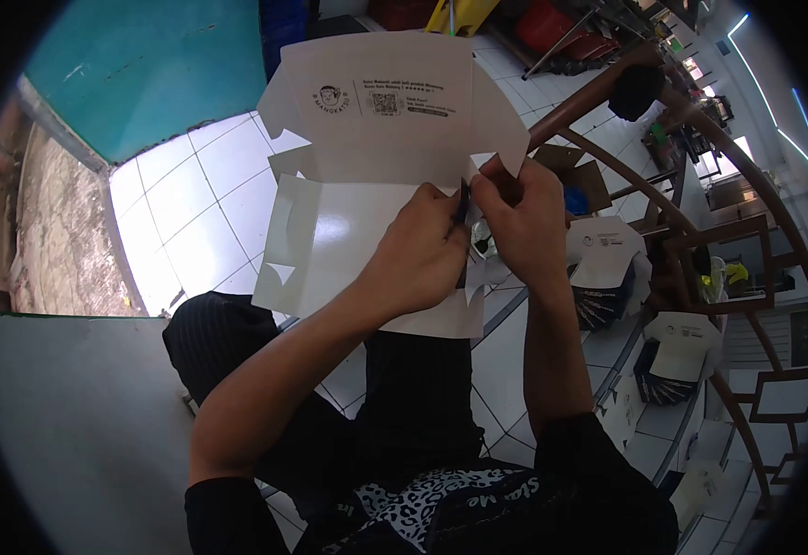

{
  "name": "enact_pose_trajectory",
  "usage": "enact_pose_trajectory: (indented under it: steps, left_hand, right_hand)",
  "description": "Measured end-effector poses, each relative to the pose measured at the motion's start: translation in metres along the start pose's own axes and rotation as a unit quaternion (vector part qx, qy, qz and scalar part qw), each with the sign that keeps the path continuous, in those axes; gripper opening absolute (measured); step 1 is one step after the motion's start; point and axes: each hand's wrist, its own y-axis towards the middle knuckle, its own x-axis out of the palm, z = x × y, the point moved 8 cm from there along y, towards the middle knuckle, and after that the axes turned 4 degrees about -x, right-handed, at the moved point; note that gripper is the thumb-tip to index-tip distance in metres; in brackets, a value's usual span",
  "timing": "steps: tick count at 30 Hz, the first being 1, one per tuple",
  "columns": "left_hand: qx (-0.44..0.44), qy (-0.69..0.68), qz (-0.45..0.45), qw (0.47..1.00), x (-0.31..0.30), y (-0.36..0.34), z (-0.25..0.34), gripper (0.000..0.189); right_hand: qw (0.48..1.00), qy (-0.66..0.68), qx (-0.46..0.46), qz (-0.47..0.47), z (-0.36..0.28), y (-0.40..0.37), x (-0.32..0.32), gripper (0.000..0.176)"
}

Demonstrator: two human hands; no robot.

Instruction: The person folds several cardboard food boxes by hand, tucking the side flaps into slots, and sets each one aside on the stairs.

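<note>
The part-folded white box [348, 213] is held over the dark trousers [418, 379], left hand [422, 245] pinching its side wall [464, 202], right hand [526, 217] its corner flap [513, 139]. Best crease squarely, keeping tabs uncrumpled. More cartons [603, 270] lie rightward.

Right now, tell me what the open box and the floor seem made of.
The open box looks like thin white paperboard, smooth and slightly glossy: creased flaps, bright sheen. The floor seems glazed ceramic tile: pale, shiny squares with dark joints.
</note>
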Motion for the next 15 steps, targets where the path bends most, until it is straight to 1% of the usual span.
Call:
enact_pose_trajectory:
  steps: [3, 6, 8, 9, 11, 12, 14, 15]
  left_hand:
    - [-0.025, -0.013, -0.033, 0.999, -0.005, -0.002, 0.002, 0.027]
    - [-0.136, -0.156, -0.066, 0.976, -0.01, -0.005, 0.002, 0.027]
    - [-0.102, -0.162, -0.05, 0.98, -0.02, 0.003, -0.002, 0.027]
    - [-0.085, -0.165, -0.042, 0.982, -0.024, 0.004, -0.002, 0.027]
    - [-0.067, -0.129, -0.01, 0.989, -0.033, 0.004, 0.001, 0.028]
    - [-0.058, -0.111, 0.004, 0.992, -0.037, 0.004, 0.005, 0.028]
    - [-0.015, -0.117, 0.052, 0.992, -0.039, 0.002, 0.012, 0.032]
    - [0.007, -0.12, 0.076, 0.99, -0.042, 0.001, 0.015, 0.034]
  right_hand:
    - [1.0, -0.009, -0.004, -0.002, -0.008, -0.003, 0.006, 0.015]
    - [0.998, -0.054, -0.033, -0.013, -0.018, -0.007, 0.017, 0.014]
    - [0.992, -0.101, -0.072, -0.028, -0.03, -0.01, 0.023, 0.012]
    - [0.994, -0.089, -0.053, -0.042, -0.027, -0.008, 0.024, 0.012]
    - [0.995, -0.066, -0.011, -0.067, -0.018, -0.007, 0.023, 0.012]
    - [0.997, -0.037, -0.05, -0.044, -0.02, -0.005, 0.022, 0.013]
    - [0.992, 0.021, -0.128, 0.003, -0.018, 0.001, 0.021, 0.017]
    - [0.993, 0.087, -0.071, -0.021, -0.009, 0.005, 0.024, 0.019]
